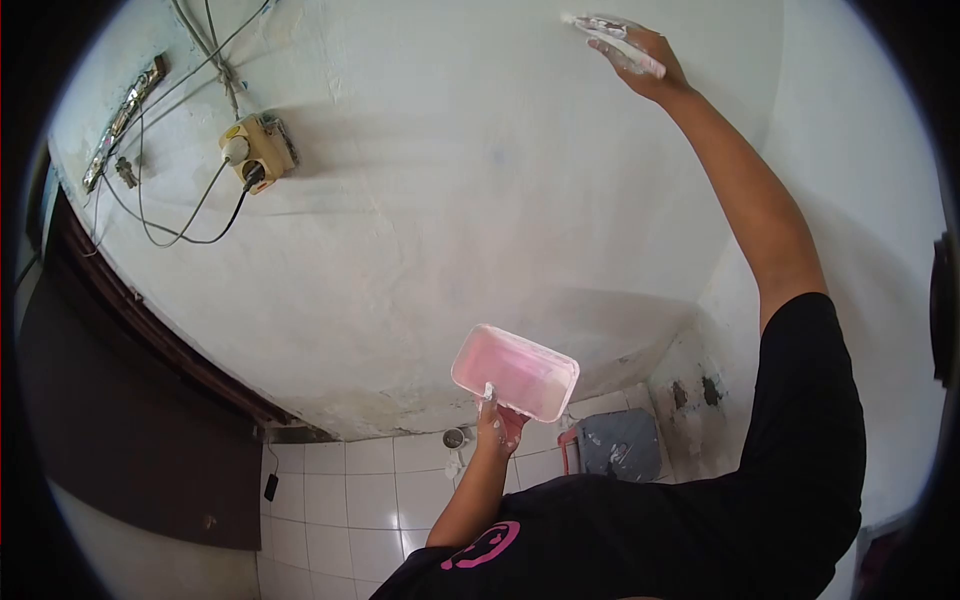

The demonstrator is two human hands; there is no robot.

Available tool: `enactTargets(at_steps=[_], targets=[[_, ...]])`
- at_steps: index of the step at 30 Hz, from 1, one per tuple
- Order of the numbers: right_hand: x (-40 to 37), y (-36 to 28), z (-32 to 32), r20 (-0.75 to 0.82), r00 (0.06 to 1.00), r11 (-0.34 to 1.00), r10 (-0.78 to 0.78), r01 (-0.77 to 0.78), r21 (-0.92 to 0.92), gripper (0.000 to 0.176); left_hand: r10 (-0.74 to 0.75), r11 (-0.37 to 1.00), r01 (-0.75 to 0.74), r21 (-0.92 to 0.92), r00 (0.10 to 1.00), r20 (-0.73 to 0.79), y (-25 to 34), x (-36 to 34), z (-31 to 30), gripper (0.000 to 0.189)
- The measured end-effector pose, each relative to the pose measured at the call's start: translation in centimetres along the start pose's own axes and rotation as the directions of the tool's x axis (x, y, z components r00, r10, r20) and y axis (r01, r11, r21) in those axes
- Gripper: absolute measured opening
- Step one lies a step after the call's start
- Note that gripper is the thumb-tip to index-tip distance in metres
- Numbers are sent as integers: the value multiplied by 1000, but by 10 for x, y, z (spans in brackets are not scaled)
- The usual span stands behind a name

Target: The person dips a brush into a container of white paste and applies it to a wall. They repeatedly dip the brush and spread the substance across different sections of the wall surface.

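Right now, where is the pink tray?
In the head view the pink tray sits low centre, held from below by the left hand, before the white wall, well below the right hand and its brush.

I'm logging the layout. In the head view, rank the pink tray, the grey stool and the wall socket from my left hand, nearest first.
1. pink tray, held in the left hand.
2. grey stool, low right, on the floor.
3. wall socket, upper left.
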State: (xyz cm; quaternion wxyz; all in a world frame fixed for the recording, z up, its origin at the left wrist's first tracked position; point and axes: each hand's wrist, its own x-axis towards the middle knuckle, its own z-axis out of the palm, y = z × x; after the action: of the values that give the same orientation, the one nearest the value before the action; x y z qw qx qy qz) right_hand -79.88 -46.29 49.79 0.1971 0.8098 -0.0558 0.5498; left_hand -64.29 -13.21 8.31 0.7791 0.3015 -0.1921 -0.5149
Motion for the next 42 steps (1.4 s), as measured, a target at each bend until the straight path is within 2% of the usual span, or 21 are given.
enactTargets(at_steps=[1, 3, 5, 6, 7, 9, 11, 12, 14, 16, 19, 20, 22, 23, 25, 28, 32, 35, 37, 39, 42], targets=[[-1, 1, -1, -33, 999, 1000, 6, -6, -23, 24, -16, 1000, 16, 2, 1000, 12, 7, 2, -7, 76], [-48, 7, 32, 193, 977, 896, 93, -167, 412, 29, -52, 998, 53, -25, 998, 33, 21, 10, -18, 75], [-117, -25, 55, 513, 822, 939, 246, -333, 84, 35, -62, 998, 63, -16, 995, 72, 33, 17, -29, 74], [-143, -34, 62, 637, 763, 958, 110, -253, 137, 38, -61, 998, 62, -9, 994, 91, 40, 20, -35, 73], [-133, -69, 46, 925, 360, 987, 125, 54, -154, 42, -67, 998, 69, -14, 992, 108, 47, 22, -39, 73], [-132, -69, 48, 914, 399, 997, 70, -66, -47, 39, -79, 997, 81, -14, 990, 116, 64, 24, -45, 71], [-104, -39, 47, 807, 591, 1000, -3, -2, 6, 35, -92, 996, 93, -1, 988, 122, 77, 26, -49, 70], [-75, -7, 47, 754, 621, 928, 215, -370, 41, 32, -98, 995, 97, 18, 988, 118, 82, 27, -52, 70], [3, -11, 16, 268, 959, 995, -91, 98, -12, 24, -111, 992, 118, -49, 984, 138, 87, 29, -55, 63], [52, -21, -13, 113, 993, 896, -31, 78, -437, 27, -118, 984, 136, -115, 981, 154, 90, 30, -58, 58], [39, -32, 10, -34, 999, 948, 26, -35, -317, 25, -133, 977, 156, -147, 979, 156, 86, 26, -63, 59], [0, -4, 38, 92, 994, 969, -52, 73, -237, 27, -134, 978, 156, -136, 978, 160, 88, 27, -62, 59], [-81, -26, 69, 440, 837, 942, 324, -243, -230, 37, -115, 982, 138, -132, 979, 167, 93, 25, -58, 59], [-116, -40, 82, 526, 812, 962, 252, -155, -223, 31, -83, 993, 93, -66, 985, 150, 100, 20, -54, 61], [-120, -82, 74, 870, 493, 996, -27, 84, -17, 10, -21, 1000, 23, -16, 991, 135, 106, 22, -49, 64], [-65, -114, 74, 882, 472, 996, -13, 83, -29, 10, -42, 999, 42, 3, 990, 131, 117, 28, -50, 64], [39, -151, 73, 531, 832, 982, -160, 80, 171, 23, -60, 997, 63, -37, 996, 65, 118, 40, -42, 62], [64, -156, 103, 470, 759, 865, -450, 239, 442, 28, -34, 992, 43, -115, 996, 80, 122, 48, -36, 62], [84, -163, 104, 632, 704, 933, -324, 125, 338, 24, 9, 994, -1, -112, 997, 71, 122, 46, -35, 64], [123, -147, 108, 495, 790, 928, -361, 359, 103, 23, 40, 996, -36, -77, 998, 57, 123, 43, -38, 66], [170, -131, 96, -53, 908, 910, -415, 413, -43, 15, 66, 998, -65, 20, 997, -41, 128, 32, -33, 74]])
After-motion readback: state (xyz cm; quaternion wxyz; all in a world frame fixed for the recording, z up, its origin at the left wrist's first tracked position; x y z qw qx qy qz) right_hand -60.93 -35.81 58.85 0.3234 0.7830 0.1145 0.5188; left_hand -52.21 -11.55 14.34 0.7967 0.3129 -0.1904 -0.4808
